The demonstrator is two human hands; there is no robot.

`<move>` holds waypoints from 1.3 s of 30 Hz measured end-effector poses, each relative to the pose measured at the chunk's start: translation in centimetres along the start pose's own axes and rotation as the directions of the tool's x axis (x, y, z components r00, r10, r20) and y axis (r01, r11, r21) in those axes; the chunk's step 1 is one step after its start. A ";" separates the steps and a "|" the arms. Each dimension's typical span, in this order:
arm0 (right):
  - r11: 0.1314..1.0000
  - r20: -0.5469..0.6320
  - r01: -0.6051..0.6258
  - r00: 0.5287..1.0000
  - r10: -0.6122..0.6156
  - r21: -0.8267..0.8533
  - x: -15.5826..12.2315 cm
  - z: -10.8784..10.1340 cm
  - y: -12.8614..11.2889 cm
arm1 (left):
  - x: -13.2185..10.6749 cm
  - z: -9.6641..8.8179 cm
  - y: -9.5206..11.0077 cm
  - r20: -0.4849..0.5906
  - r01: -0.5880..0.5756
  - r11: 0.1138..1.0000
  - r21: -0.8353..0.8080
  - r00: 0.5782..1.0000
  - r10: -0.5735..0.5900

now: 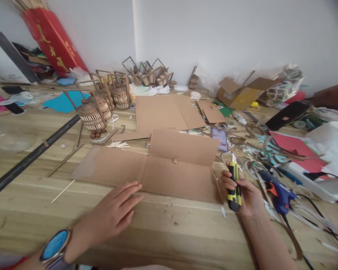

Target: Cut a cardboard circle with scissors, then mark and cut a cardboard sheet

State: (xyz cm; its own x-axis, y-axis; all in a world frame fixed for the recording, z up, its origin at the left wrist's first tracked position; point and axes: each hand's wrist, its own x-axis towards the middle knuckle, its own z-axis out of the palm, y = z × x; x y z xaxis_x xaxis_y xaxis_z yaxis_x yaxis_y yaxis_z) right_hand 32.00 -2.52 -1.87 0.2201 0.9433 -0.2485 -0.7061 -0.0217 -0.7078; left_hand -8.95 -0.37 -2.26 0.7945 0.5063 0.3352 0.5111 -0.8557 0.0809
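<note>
An unfolded cardboard sheet (180,180) with creased flaps lies in front of me, its rear flap tilted up a little. My left hand (119,208), with a watch on the wrist, rests at the sheet's near edge with the fingers stretched out, holding nothing. In my right hand (246,195) is a yellow and black utility knife (234,185), gripped upright beside the sheet's right end. A short length of blade shows at its top.
Behind lies another flat cardboard piece (160,114). Small woven baskets (91,116) stand at back left, near a long black bar (36,155). A blue glue gun (281,197) with a cord, paper strips and an open cardboard box (242,93) crowd the right.
</note>
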 end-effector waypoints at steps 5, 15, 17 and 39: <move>0.999 -0.026 0.006 1.000 -0.007 -0.052 0.0 -0.7 -0.5 | 3.5 1.7 -0.5 0.102 -0.003 0.999 0.046 0.995 -0.002; 0.991 -0.006 -0.009 1.000 0.008 -0.132 0.7 -0.7 -0.4 | 13.7 7.1 -0.7 0.173 -0.158 0.985 -0.067 0.971 0.167; 0.990 0.001 -0.009 1.000 0.009 -0.143 0.8 -0.8 -0.3 | 15.2 7.7 -0.9 0.162 -0.152 0.985 -0.078 0.973 0.163; 0.902 0.108 -0.122 0.977 0.182 -0.415 -1.4 1.8 1.3 | 15.8 7.6 -1.3 0.099 -0.087 0.987 -0.136 0.990 0.101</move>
State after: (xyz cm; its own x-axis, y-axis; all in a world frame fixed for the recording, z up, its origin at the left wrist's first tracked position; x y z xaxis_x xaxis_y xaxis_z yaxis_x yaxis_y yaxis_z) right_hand 29.57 -3.27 -1.31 0.0140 0.9539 -0.2998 -0.3841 -0.2716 -0.8824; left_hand 5.47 9.55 -4.22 0.8704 0.4258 0.2473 0.3910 -0.9029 0.1786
